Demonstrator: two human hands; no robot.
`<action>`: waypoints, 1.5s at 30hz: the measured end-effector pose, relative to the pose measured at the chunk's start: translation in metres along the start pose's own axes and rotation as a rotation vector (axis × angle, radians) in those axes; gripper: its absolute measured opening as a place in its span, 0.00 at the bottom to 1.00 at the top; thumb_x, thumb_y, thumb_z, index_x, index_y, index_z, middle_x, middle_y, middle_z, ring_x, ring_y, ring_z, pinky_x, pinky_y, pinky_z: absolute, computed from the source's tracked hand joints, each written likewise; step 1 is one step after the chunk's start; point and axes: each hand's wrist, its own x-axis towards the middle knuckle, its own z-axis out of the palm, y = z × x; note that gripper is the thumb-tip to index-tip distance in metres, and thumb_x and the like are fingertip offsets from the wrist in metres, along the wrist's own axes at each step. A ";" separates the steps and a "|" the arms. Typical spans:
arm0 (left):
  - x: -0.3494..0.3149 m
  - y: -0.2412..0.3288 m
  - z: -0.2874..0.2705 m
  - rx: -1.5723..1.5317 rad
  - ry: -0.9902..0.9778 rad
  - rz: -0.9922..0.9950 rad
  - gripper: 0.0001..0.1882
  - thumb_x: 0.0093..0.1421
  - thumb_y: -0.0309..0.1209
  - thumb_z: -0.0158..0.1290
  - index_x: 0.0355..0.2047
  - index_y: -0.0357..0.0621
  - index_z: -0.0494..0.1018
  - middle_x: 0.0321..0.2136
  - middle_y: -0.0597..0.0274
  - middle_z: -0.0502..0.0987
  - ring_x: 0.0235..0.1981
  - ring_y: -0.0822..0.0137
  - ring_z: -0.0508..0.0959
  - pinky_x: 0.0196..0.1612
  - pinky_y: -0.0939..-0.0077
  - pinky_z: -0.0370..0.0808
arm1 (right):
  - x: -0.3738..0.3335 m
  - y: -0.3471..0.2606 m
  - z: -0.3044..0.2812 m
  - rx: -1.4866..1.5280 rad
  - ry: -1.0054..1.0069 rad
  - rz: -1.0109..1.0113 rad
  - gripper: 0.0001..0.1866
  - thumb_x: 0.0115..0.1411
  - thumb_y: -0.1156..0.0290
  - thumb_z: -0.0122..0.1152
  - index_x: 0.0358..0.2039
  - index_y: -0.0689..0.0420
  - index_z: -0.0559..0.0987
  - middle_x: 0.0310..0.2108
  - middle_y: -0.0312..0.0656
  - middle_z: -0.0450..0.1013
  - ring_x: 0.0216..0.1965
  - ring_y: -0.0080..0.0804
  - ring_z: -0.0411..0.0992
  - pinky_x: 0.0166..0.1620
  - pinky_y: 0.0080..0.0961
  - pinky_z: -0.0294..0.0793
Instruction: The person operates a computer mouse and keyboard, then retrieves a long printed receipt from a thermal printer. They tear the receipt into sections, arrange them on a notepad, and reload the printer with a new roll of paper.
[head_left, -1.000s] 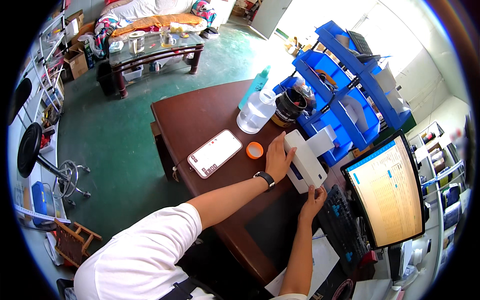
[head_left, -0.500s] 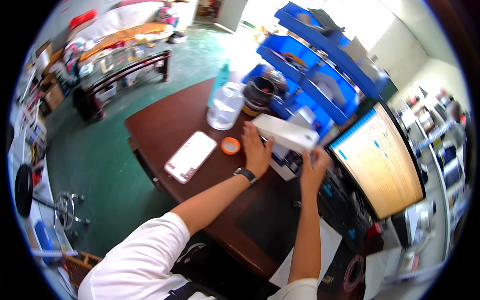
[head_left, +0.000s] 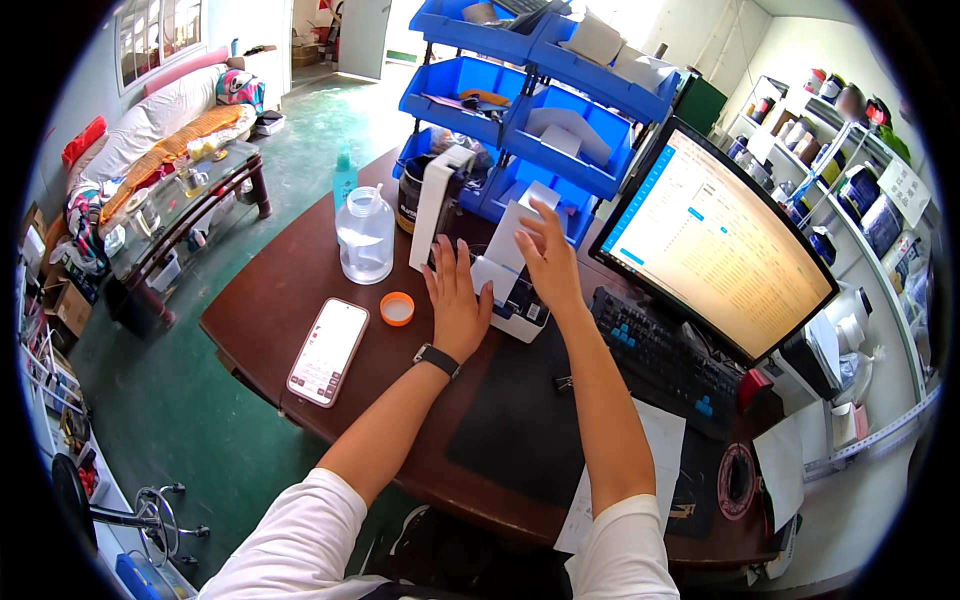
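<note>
Printer (head_left: 520,326), lid (head_left: 436,205) raised, between orange cap (head_left: 398,308) and keyboard (head_left: 655,355) on the worktop (head_left: 255,310), looks light, stiff and smooth, best held low by its sides, while left grip (head_left: 458,305) and right grip (head_left: 552,262) spread loosely, apparently empty, contact unclear.

You had a white, box-shaped plastic device (head_left: 518,303) with a black interior at your left hand (head_left: 460,308). Left of that hand were a round orange plastic cap (head_left: 397,309) and a slim rectangular phone (head_left: 328,352), white-screened and pink-rimmed. Beyond your right hand (head_left: 550,260), stacked plastic bins (head_left: 575,172) showed bright blue; beneath both hands, the wooden desk (head_left: 260,318) was reddish-brown.
</note>
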 end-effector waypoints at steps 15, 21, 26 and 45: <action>-0.016 0.067 -0.015 -0.304 -0.337 0.484 0.28 0.59 0.22 0.54 0.61 0.44 0.69 0.66 0.55 0.65 0.69 0.55 0.62 0.71 0.47 0.53 | 0.019 0.120 0.001 -0.071 -0.287 0.393 0.24 0.54 0.66 0.75 0.50 0.58 0.81 0.31 0.42 0.78 0.30 0.27 0.75 0.33 0.26 0.74; -0.016 0.069 -0.017 -0.347 -0.341 0.549 0.25 0.56 0.20 0.56 0.55 0.45 0.75 0.62 0.57 0.70 0.65 0.57 0.69 0.69 0.53 0.60 | 0.054 0.121 0.004 0.733 0.045 0.696 0.17 0.65 0.70 0.62 0.53 0.60 0.79 0.43 0.43 0.79 0.43 0.36 0.78 0.48 0.34 0.78; -0.016 0.066 -0.010 -0.330 -0.353 0.554 0.25 0.54 0.20 0.56 0.54 0.45 0.75 0.61 0.57 0.70 0.64 0.57 0.69 0.67 0.53 0.62 | 0.083 0.157 -0.008 1.236 0.275 0.702 0.20 0.57 0.87 0.47 0.51 0.74 0.69 0.53 0.57 0.71 0.51 0.48 0.76 0.59 0.42 0.78; -0.012 0.064 -0.004 -0.275 -0.333 0.557 0.19 0.54 0.22 0.58 0.48 0.44 0.78 0.59 0.60 0.72 0.64 0.60 0.69 0.68 0.53 0.62 | 0.132 0.196 0.021 -0.436 0.322 -0.103 0.27 0.62 0.67 0.62 0.61 0.55 0.70 0.54 0.52 0.74 0.63 0.48 0.68 0.59 0.44 0.71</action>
